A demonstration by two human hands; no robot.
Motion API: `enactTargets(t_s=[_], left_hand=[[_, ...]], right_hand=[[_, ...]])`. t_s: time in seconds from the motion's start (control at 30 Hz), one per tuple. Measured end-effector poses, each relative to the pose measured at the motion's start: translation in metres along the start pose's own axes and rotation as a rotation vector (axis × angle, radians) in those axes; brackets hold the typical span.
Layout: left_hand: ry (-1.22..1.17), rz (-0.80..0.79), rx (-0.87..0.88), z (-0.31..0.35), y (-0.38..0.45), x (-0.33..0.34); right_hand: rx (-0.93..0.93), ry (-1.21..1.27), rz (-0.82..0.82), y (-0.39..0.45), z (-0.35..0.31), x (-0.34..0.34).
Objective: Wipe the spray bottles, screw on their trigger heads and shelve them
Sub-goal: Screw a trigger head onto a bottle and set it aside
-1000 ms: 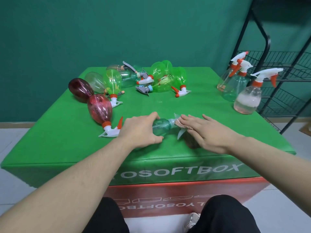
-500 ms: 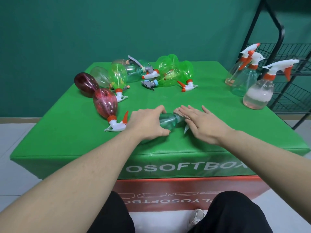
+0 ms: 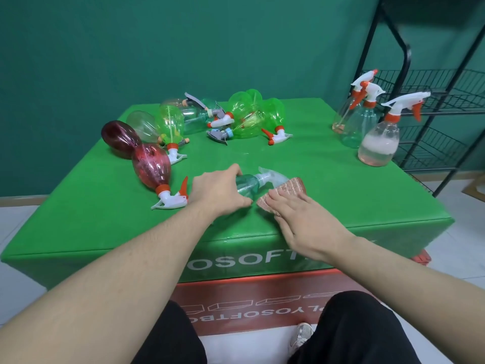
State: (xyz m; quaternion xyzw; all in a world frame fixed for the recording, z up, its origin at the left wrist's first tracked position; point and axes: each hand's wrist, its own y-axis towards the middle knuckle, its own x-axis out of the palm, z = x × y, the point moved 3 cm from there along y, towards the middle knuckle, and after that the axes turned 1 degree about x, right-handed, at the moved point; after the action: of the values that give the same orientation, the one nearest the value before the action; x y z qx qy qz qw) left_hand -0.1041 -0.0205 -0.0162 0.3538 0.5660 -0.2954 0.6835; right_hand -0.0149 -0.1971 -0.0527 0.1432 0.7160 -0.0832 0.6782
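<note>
left hand: grips a teal translucent plastic spray bottle lying on its side, white trigger head on
right hand: fingers flat on a reddish-brown striped cloth, just beside the bottle neck
surface: green covered table
left side: two dark red plastic bottles lying down
back: heap of lime-green and clear bottles
right: three clear upright bottles, near a black wire shelf rack

Rear wall: flat dark teal, unbroken. Floor: pale tiles, with a tan skirting strip along the wall base. Black wire shelving rack stands at right, beside the green-covered worktop. Lighting even, soft.
</note>
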Motion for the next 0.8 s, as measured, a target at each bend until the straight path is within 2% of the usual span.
enactTargets(t_s=[0.17, 0.47, 0.8], left_hand=[[0.03, 0.061, -0.029, 0.002, -0.009, -0.001], [0.045, 0.189, -0.052, 0.004, -0.023, 0.004], [0.051, 0.127, -0.039, 0.003, -0.017, 0.01]], right_hand=[[-0.022, -0.186, 0.072, 0.005, -0.003, -0.011], [-0.043, -0.172, 0.007, 0.037, -0.001, -0.023], [-0.05, -0.151, 0.022, 0.031, -0.009, -0.015]])
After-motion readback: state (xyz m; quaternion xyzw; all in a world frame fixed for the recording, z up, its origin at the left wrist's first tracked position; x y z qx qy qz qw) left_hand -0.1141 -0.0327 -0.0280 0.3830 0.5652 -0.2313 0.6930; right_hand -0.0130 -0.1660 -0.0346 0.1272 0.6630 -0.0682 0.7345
